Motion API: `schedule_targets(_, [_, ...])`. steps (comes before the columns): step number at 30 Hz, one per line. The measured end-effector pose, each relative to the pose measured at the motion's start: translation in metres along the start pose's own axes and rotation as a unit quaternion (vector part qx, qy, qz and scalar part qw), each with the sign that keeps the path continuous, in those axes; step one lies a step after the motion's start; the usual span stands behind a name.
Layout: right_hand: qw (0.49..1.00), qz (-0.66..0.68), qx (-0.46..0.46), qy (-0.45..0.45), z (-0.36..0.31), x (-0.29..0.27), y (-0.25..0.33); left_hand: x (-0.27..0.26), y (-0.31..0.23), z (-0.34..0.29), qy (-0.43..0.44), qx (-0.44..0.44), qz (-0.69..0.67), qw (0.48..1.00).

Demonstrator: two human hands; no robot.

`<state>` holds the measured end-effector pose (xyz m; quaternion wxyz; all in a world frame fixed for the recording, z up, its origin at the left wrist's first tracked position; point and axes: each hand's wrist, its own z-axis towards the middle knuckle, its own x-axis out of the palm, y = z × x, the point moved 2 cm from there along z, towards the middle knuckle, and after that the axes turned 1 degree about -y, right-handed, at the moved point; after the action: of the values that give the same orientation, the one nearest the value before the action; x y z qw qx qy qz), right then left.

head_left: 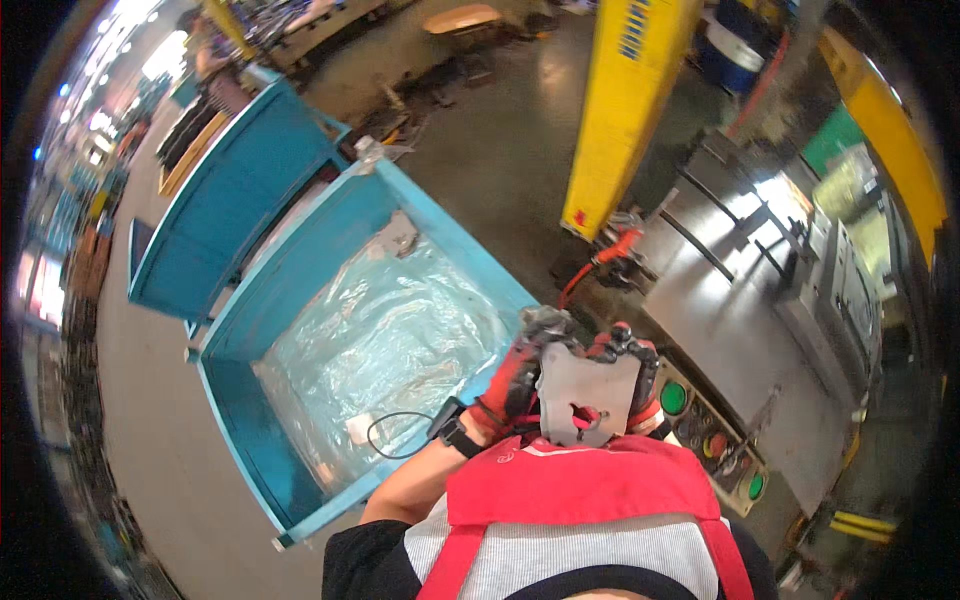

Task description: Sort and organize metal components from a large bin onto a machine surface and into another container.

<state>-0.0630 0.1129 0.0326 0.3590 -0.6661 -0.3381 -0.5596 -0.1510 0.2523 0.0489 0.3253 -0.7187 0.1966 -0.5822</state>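
A flat grey metal plate [585, 385] with a cut-out notch in its lower edge is held up close to my chest. My left hand [520, 368], in a red and dark grey work glove, grips its left side. On the other side my right hand [640, 368], gloved alike, has its fingers curled round the plate's right edge. A dark band with a small device [452, 425] and a thin black cable loop sits on my left wrist. My red apron [580, 485] lies just below the plate.
To the left stands a large blue metal bin [225, 375] lined with clear plastic film [400, 320]; a second blue panel [235, 190] is behind it. A yellow post [630, 110] rises ahead. A control panel [715, 440] with green buttons and machinery lie to the right.
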Motion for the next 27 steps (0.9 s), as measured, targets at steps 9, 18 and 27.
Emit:
schedule_targets(9, [0.965,-0.261,-0.004,-0.008,0.027,0.0,-0.023,-0.001,-0.041,-0.032,-0.22,0.117,0.51,0.823])
schedule_targets(18, [0.979,-0.204,0.006,-0.013,0.04,-0.012,-0.045,-0.032,-0.056,-0.052,-0.172,-0.016,0.308,0.935])
schedule_targets(27, [0.97,-0.229,0.057,0.049,0.08,0.02,-0.066,-0.053,-0.045,-0.056,-0.04,-0.193,-0.047,0.979])
